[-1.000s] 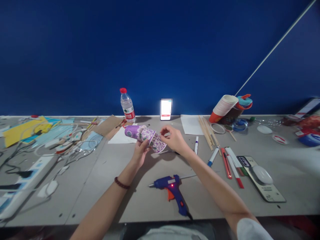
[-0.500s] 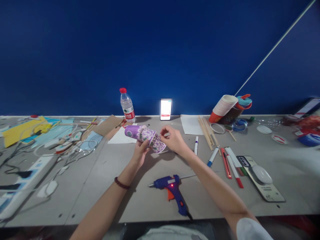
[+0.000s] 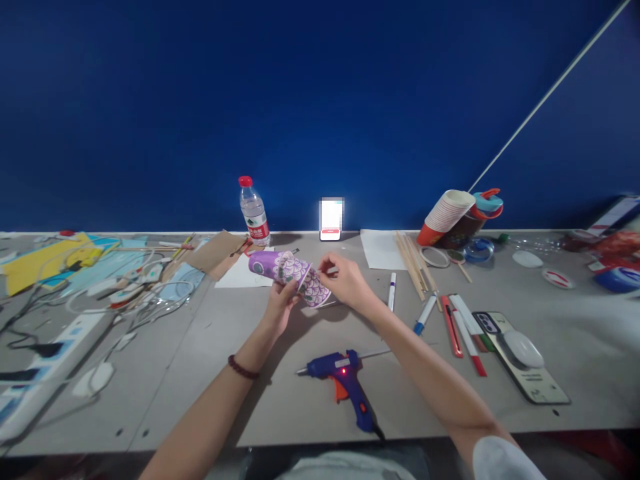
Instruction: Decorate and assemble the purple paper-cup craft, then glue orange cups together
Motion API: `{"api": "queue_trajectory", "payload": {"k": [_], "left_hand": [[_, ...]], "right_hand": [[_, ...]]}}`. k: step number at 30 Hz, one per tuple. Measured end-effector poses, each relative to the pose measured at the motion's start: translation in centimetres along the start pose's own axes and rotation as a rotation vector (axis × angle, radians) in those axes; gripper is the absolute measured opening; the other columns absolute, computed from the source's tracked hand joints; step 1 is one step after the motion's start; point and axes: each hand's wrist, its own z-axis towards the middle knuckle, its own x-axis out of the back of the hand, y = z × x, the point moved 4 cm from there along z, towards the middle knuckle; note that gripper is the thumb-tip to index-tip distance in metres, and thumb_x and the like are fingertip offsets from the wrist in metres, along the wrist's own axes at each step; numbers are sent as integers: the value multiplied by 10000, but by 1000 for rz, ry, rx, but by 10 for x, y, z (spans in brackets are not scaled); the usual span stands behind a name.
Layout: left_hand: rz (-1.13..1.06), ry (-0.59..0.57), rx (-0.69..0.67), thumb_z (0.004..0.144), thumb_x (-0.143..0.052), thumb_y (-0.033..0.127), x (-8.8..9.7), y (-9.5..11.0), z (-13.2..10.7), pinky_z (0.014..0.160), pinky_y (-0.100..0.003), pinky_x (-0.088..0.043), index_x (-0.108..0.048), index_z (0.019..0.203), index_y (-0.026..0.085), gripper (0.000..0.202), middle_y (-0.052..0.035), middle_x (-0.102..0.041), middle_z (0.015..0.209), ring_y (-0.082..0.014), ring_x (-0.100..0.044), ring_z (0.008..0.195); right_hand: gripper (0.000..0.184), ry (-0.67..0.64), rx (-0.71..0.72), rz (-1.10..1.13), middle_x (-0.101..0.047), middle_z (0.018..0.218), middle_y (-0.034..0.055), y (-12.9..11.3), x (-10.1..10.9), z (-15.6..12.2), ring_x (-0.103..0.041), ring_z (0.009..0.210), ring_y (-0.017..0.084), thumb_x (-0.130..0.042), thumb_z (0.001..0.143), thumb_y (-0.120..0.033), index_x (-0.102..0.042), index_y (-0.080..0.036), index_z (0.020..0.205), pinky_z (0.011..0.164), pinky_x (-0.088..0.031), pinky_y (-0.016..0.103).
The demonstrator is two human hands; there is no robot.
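Observation:
My left hand (image 3: pixel 280 308) grips a purple paper-cup craft (image 3: pixel 283 268) from below; it is patterned with scales and lies on its side above the table. My right hand (image 3: pixel 345 281) is closed in a pinch at the craft's right end, where a second scaled cup piece (image 3: pixel 315 288) joins on. A blue hot glue gun (image 3: pixel 345 380) with a red light lies on the table just in front of my forearms.
A water bottle (image 3: pixel 254 212), a lit phone (image 3: pixel 331 219) and a stack of paper cups (image 3: pixel 447 215) stand by the blue wall. Wooden sticks (image 3: pixel 413 257), markers (image 3: pixel 425 312), a utility knife (image 3: pixel 453 327) and a mouse (image 3: pixel 523 348) lie right. Cables and a power strip (image 3: pixel 45 363) lie left.

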Motion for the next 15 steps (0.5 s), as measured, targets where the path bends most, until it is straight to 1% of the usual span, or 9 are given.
{"api": "queue_trajectory", "payload": {"k": [9,15], "left_hand": [[-2,5,12,584,-835,369,0,-1,0,692,-269,-511,-593,1095,191,593,-52,-692,1028,-199,-651,895],[-4,1,16,570,-844,376,0,0,-1,680,-267,-512,-600,1079,186,596,-56,-687,1026,-197,-649,879]], "right_hand": [[47,-24,10,-4,-628,770,6,1,-2,0,-595,725,134,-556,767,-154,-564,-192,794,726,-530,278],[46,-14,-14,1,-624,749,2,0,-1,1,-590,704,134,-565,758,-154,-562,-192,783,710,-522,278]]}}
